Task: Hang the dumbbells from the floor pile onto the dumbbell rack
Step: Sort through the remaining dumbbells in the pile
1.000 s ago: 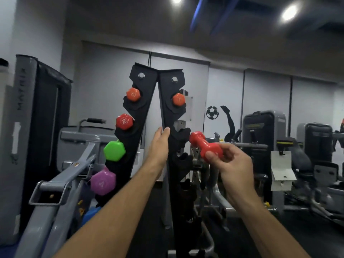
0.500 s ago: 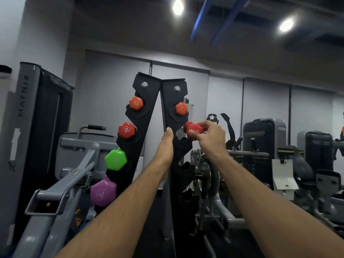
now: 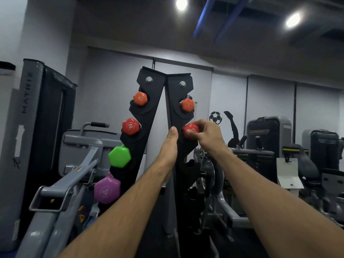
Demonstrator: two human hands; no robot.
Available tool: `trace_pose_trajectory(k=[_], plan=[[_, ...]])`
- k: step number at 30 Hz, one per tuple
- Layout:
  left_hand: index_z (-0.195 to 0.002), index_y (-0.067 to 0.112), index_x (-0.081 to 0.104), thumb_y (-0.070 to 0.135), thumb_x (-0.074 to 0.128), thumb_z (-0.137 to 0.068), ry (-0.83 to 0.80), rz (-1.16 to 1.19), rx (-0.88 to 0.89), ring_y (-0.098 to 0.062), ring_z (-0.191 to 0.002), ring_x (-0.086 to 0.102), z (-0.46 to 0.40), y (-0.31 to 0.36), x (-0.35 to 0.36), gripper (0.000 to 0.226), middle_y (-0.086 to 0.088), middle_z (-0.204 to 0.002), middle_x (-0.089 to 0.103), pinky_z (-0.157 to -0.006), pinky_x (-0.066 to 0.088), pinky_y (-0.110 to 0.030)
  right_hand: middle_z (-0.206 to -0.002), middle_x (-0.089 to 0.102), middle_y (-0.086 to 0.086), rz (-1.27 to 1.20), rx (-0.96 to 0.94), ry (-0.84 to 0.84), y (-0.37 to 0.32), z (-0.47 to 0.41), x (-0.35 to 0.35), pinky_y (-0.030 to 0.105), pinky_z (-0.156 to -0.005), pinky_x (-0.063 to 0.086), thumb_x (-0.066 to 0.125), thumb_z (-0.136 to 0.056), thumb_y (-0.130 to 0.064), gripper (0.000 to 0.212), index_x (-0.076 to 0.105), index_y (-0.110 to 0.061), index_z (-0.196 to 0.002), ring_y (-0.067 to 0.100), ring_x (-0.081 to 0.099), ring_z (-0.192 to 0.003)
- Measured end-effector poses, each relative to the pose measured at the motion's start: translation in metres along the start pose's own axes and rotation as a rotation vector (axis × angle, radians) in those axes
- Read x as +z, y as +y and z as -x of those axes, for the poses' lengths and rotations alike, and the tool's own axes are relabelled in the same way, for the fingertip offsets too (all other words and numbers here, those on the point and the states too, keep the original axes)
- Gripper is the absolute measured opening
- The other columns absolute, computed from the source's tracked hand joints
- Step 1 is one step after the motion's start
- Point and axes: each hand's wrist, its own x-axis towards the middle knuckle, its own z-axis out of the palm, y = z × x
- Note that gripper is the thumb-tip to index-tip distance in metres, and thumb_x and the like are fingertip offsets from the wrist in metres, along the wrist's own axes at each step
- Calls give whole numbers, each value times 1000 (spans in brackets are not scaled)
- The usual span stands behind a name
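Note:
A tall black A-shaped dumbbell rack [image 3: 149, 116] stands in front of me. Its left arm holds an orange dumbbell [image 3: 140, 98], a red one marked 2 [image 3: 130, 126], a green one [image 3: 119, 156] and a purple one marked 4 [image 3: 106, 190]. On the right arm hangs an orange dumbbell [image 3: 187, 105]. My right hand [image 3: 206, 133] grips a red dumbbell [image 3: 189, 129] at the second cradle of the right arm. My left hand [image 3: 169, 146] lies flat against the inner edge of that arm, fingers together. The lower right cradles are empty.
Grey weight machines [image 3: 74, 175] crowd the left side, close to the rack. More black and grey gym machines [image 3: 268, 142] stand at the right and behind. A tall grey padded column [image 3: 33, 127] rises at far left. The floor pile is out of view.
My right hand has carried the red dumbbell from the right up and in to the rack's second right cradle. My left hand stays on the rack.

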Motion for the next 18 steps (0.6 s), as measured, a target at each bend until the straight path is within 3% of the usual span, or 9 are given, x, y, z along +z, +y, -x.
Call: trace_pose_trajectory(k=[4,8,11,18], plan=[[-159,34,29,83,25,-83,7,-39,7,-15,-151,30,-3,0,1,91,6,-165,33,-125,22,-53,-106,77,-1,-51,14,-65,5,-7,-2,35,-97,57,88,-80,-32,41,75,-16,-115,15,72,-102],[-160,32,26,76,25,-94,22,-29,14,-16,-152,28,-3,-2,1,79,5,-166,30,-125,21,-53,-114,74,1,-33,41,-113,4,-10,-3,26,-93,53,86,-81,-37,49,71,-16,-122,17,69,-107],[-159,33,29,78,26,-91,29,-32,6,-17,-151,31,2,-2,1,82,4,-164,34,-124,24,-53,-116,72,-1,-29,57,-159,2,-8,-5,18,-82,48,82,-85,-38,47,68,-18,-125,15,68,-107],[-161,27,26,63,24,-104,32,-36,-9,-17,-153,25,10,8,2,67,3,-167,28,-126,19,-48,-125,66,1,-29,78,-191,-1,-3,-8,14,-74,44,80,-87,-39,59,60,-16,-138,16,63,-110]])
